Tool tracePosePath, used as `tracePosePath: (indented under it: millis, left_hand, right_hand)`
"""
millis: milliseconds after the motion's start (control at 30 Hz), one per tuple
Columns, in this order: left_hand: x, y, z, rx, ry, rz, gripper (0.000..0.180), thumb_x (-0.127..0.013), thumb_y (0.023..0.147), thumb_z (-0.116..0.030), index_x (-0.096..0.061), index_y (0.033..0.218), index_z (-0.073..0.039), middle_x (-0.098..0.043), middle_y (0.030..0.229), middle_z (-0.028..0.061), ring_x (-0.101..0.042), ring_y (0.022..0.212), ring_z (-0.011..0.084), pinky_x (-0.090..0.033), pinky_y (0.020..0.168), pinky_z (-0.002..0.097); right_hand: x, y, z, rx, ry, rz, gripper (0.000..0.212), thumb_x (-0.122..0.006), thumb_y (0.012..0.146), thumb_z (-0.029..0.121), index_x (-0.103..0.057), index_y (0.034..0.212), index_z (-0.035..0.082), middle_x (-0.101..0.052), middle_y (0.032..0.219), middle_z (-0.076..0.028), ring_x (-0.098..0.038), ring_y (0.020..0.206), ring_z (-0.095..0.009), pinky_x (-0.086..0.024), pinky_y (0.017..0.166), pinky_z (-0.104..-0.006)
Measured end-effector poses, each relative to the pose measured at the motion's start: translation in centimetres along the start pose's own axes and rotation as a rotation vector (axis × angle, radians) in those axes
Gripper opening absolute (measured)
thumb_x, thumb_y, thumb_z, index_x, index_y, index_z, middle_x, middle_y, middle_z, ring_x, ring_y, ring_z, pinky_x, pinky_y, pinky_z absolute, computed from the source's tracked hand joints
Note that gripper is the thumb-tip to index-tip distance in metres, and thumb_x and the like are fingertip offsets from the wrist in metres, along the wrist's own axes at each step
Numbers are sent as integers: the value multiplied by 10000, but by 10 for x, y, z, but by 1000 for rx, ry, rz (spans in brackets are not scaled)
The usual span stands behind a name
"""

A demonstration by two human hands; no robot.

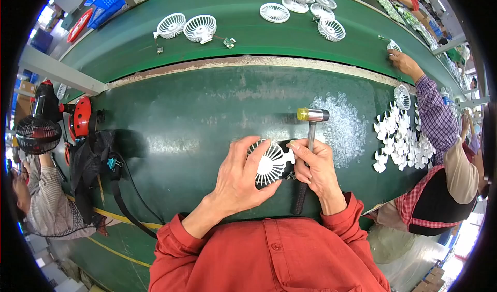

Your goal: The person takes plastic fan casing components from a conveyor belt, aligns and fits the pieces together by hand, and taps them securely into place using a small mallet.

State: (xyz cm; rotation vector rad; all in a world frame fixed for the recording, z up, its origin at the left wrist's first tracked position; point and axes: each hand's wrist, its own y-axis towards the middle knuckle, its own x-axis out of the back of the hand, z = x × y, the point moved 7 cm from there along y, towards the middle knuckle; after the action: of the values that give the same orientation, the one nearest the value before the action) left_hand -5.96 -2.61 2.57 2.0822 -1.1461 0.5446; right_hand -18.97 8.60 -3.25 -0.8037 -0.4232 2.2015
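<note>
My left hand (242, 173) is closed around a round white fan grille (271, 166) with radial ribs, fingers along its rim. A short white stem sticks out of the grille toward my right hand (317, 168). The right thumb and fingertips are bent in close to that stem; whether they grip it is hard to tell. Through the right hand runs the shaft of a small hammer (311, 131) with a yellow and dark head. Its black handle comes out below the palm. A small dark part beside the grille is mostly hidden by the fingers.
Right of the hammer lie many small clear pieces (342, 131), then a heap of white fan blades (404, 139). Beyond the bench edge, a green conveyor (233, 38) carries white grilles (274, 12). A co-worker's hand (406, 64) reaches over it. A black strap bag (92, 162) lies left.
</note>
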Motion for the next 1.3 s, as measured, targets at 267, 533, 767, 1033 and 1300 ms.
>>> tracePosePath:
  millis: [267,533,767,1033,1300]
  left_hand:
    - [4,-2,-3,-40,-85,6,809,-837,621,-136,-451,1322,-15,-467,1228,207,-540,1005,381,-522,764,437]
    - [3,5,4,48,-135,24,774,-841,624,-131,-486,1300,-6,-520,1213,195,-577,1051,345,-518,847,403]
    - [2,8,9,111,-208,91,780,-843,628,-139,-487,1308,-4,-527,1208,194,-586,1066,345,-516,870,400]
    - [4,4,2,40,-140,23,785,-845,614,-127,-486,1301,-2,-503,1242,199,-576,1068,348,-518,863,405]
    - [5,12,8,-24,165,157,812,-846,625,-203,-454,1314,-30,-476,1247,192,-513,1091,374,-430,913,460]
  right_hand:
    - [-1,-5,-1,-119,17,97,149,-644,944,110,-664,952,-38,-500,585,6,-333,365,-39,-242,334,-230]
    - [-1,1,-1,-59,48,99,163,-595,962,92,-638,982,-65,-492,536,-6,-314,339,-35,-248,320,-217]
    - [-3,-2,4,4,43,185,159,-594,959,73,-644,1015,-68,-459,500,11,-306,338,-32,-241,324,-215]
    - [-4,-5,5,2,59,171,156,-592,964,91,-626,995,-58,-450,518,19,-308,357,-37,-259,341,-220]
    - [10,6,5,46,-6,-54,117,-611,955,92,-593,898,-8,-517,662,1,-320,390,-35,-258,349,-218]
